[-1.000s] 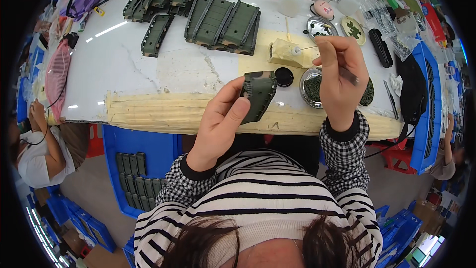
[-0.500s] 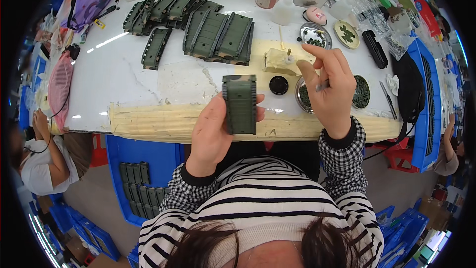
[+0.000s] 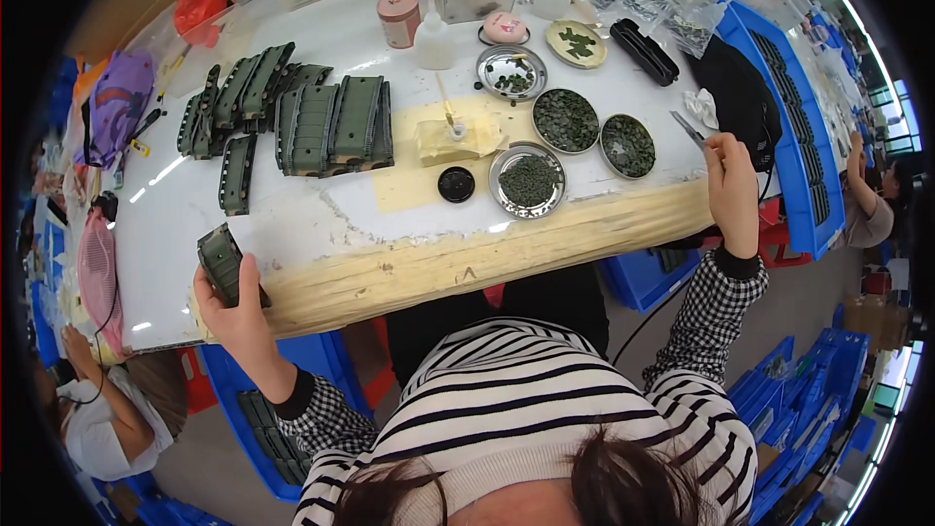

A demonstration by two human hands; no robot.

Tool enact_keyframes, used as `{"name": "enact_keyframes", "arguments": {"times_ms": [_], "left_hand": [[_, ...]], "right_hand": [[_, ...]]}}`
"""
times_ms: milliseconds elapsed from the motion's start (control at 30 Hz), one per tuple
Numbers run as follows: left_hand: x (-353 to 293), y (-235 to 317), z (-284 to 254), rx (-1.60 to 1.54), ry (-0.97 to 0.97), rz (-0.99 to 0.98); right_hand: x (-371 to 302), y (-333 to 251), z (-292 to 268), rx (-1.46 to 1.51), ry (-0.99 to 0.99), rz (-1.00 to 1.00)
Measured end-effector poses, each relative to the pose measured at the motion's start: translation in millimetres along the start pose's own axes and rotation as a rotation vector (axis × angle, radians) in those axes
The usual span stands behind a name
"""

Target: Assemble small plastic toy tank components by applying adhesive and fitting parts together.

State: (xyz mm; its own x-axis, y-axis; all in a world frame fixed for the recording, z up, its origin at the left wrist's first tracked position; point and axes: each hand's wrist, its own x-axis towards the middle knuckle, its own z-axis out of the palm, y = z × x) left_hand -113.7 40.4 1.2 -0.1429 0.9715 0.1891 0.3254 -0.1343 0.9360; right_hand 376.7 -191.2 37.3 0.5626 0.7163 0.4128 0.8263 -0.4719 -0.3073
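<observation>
At the table's left front, my left hand point(image 3: 239, 317) grips a dark green camouflage plastic shell point(image 3: 220, 268) with ribbed edges, holding it tilted at the table edge. Over on the right, my right hand point(image 3: 732, 185) has its fingertips closed around the near end of a slim grey tool point(image 3: 688, 128). The tool looks like a knife or tweezers; its handle is hidden by the fingers. Beside it lies a crumpled white tissue point(image 3: 700, 109). Similar green shells point(image 3: 310, 127) lie stacked at the left middle, with one shell point(image 3: 237, 175) apart from them.
Round tins of small green pieces point(image 3: 565, 120) and a steel dish of granules point(image 3: 527, 181) stand mid-table. Near them are a black cap point(image 3: 456, 185), a taped yellow block point(image 3: 458, 139) and a white squeeze bottle point(image 3: 434, 39). Blue trays point(image 3: 769, 97) flank the table.
My left hand has carried the shell left from the middle. The right hand has moved right, from above the dishes to the slim tool. The view has shifted and turned.
</observation>
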Motion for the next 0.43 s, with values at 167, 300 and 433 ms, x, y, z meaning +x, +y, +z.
{"name": "enact_keyframes", "arguments": {"times_ms": [167,300,433], "left_hand": [[26.7,-41.7,-20.2,0.4,0.073,0.247],[28.8,-25.4,-17.6,0.414,0.067,0.075],[40.8,-38.3,-20.9,0.539,0.085,0.082]], "right_hand": [[-9.5,15.0,10.2,-0.011,-0.089,-0.073],[-7.8,18.1,13.2,0.039,-0.075,-0.022],[10.4,16.6,18.2,0.159,0.054,-0.074]]}}
